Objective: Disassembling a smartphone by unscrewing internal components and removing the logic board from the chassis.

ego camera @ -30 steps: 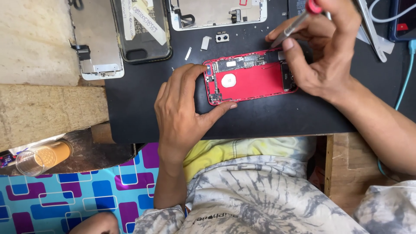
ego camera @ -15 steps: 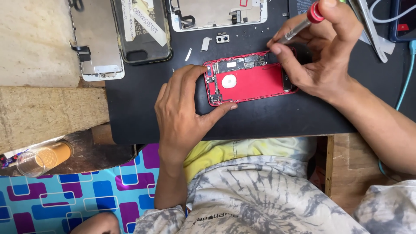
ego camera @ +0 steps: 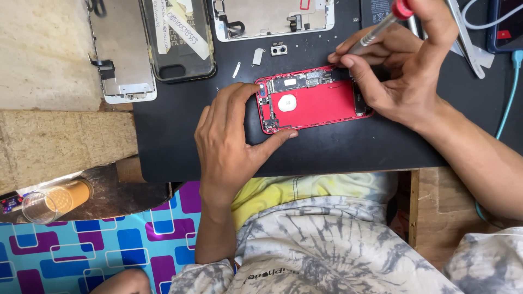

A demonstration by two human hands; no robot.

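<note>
An opened red phone housing [ego camera: 316, 103] lies flat on a black work mat [ego camera: 338, 149], its inner boards showing. My left hand [ego camera: 231, 139] grips the housing's left end, thumb along its near edge and fingers over the corner. My right hand [ego camera: 400, 71] holds a small screwdriver [ego camera: 381, 26] with a silver shaft and red cap. The tip of the screwdriver is hidden behind my fingers at the housing's top right corner.
At the back of the mat lie a phone screen panel [ego camera: 122, 51], a clear phone case [ego camera: 180, 38], another opened frame [ego camera: 272, 19], and small loose metal parts [ego camera: 279, 50]. Tweezers [ego camera: 466, 38] and cables are at the right. A glass of brown drink [ego camera: 54, 200] stands at the left.
My right hand and the screwdriver have shifted slightly to the right and up along the housing's top edge. My left hand has kept its hold.
</note>
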